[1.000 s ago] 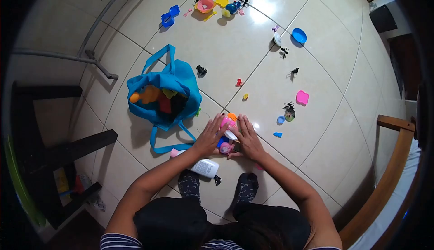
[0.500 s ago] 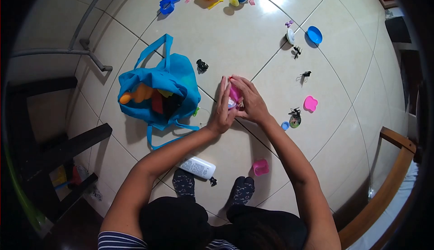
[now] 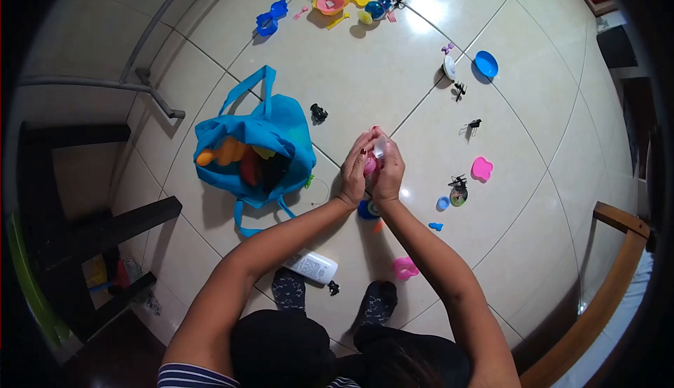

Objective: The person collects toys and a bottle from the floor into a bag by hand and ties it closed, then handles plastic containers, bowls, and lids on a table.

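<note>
Cupped together above the tiled floor, my left hand and my right hand are closed around a small pink and white plastic item. My fingers cover most of it, so its exact kind is hidden. Below my right wrist lies a dark blue round piece with a pale centre, partly hidden, and an orange bit beside it. To the left, a blue fabric bag lies with its mouth toward me, orange and red things inside. A pink flower-shaped piece sits near my right foot.
A white bottle lies by my left foot. Black binder clips, a blue dish, a pink flower shape and a small blue piece are scattered rightward. Several toys surround a pink bowl. Black wooden furniture stands left.
My hands have closed in around the pink item, and a white part now shows. The blue round piece, orange bit and small blue piece now show on the floor. The view has shifted slightly.
</note>
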`<state>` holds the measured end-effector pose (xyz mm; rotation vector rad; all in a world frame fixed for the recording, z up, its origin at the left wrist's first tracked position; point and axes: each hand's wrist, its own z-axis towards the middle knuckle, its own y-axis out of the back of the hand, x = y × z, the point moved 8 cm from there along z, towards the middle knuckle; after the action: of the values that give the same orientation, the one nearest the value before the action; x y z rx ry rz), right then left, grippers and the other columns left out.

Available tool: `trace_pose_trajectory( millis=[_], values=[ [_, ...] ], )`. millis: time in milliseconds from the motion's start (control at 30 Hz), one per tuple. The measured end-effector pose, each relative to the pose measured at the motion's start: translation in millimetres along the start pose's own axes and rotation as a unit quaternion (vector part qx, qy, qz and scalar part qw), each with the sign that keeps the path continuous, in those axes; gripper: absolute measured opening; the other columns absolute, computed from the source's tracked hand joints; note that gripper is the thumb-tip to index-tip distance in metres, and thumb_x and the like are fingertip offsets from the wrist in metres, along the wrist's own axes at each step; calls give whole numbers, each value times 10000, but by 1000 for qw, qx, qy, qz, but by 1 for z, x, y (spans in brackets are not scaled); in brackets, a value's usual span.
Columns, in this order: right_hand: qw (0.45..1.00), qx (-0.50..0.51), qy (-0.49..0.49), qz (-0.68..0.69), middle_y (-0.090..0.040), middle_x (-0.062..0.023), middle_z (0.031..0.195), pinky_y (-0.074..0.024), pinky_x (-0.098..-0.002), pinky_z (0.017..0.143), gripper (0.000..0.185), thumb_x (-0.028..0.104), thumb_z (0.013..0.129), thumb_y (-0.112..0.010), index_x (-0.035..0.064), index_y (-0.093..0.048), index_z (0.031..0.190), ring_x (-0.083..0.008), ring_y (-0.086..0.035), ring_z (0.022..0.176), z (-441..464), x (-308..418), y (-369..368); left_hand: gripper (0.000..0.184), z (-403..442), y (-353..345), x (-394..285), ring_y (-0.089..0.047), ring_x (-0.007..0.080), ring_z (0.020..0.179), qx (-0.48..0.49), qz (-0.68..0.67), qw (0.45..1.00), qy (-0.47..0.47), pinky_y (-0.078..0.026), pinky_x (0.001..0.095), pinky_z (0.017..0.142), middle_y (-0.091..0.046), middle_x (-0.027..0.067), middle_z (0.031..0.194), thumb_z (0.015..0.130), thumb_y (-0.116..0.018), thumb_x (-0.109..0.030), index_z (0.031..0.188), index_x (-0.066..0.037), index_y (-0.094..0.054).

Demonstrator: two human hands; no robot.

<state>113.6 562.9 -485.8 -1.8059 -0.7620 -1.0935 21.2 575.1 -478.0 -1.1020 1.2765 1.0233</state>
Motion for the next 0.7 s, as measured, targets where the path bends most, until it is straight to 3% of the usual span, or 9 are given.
trace_pose_trajectory(
  millis=[33,100,167,233,367,433,533,633,700],
  values=[
    [1000,3,3,2,-533,-104,1128,-374,-262,905,368,229,915,-387,-39,-509,1136,-161,-495,1032,-1,-1,-1,408,-2,0,2,-367,209,1216,-1,1,1000,-4,-256,304,1026,-390,136,1303,931,-293,-219,1243,12,-417],
    [996,-27,-55,58,-557,-96,1086,-393,-255,880,350,207,908,-397,-39,-525,1120,-152,-523,981,-1,-8,2,397,-6,2,22,-424,202,1168,-60,-187,972,127,-300,300,995,-452,122,1254,926,-309,-233,1213,-6,-465],
    [993,-66,-91,45,-588,-82,1002,-420,-262,855,332,190,897,-405,-41,-547,1089,-153,-547,923,-2,-9,6,420,-5,1,19,-458,198,1134,-72,-224,962,141,-337,300,967,-481,112,1228,924,-320,-270,1218,-2,-456],
    [971,-68,-138,184,-605,-83,934,-440,-297,848,320,195,873,-434,-38,-568,1046,-176,-560,901,0,-20,5,396,-4,1,22,-476,200,1108,-93,-305,933,167,-347,301,957,-510,111,1188,919,-348,-269,1170,-5,-504],
    [940,-106,-179,270,-610,-116,937,-446,-350,852,305,213,826,-484,-26,-591,982,-220,-566,911,0,-27,16,390,-4,-2,26,-512,205,1038,-102,-359,902,217,-392,332,915,-543,103,1112,907,-356,-287,1128,-11,-518],
    [942,-89,-193,259,-605,-114,933,-460,-333,827,286,207,829,-489,-19,-581,977,-216,-572,890,-10,-22,10,361,-6,-5,29,-523,205,1009,-114,-358,898,230,-405,333,898,-550,105,1092,901,-376,-265,1114,-15,-525],
    [944,-118,-202,232,-572,-90,847,-491,-296,707,196,179,840,-451,7,-539,872,-191,-582,783,-27,-36,3,329,-10,-7,36,-527,199,992,-145,-413,864,249,-409,325,890,-555,103,1079,893,-399,-238,1098,-17,-531],
    [909,-68,-258,320,-583,-104,906,-485,-319,768,262,236,866,-459,11,-535,978,-205,-583,839,-46,-28,-20,309,-27,4,20,-525,196,997,-147,-410,867,240,-411,315,885,-558,103,1074,887,-411,-218,1085,-15,-534],
    [926,-34,-255,277,-576,-96,910,-480,-310,757,257,237,880,-428,19,-531,969,-191,-577,837,-66,-26,-30,266,-46,19,-6,-536,170,952,-200,-409,857,241,-420,278,841,-572,92,1016,882,-400,-181,997,-18,-575]
  ],
)
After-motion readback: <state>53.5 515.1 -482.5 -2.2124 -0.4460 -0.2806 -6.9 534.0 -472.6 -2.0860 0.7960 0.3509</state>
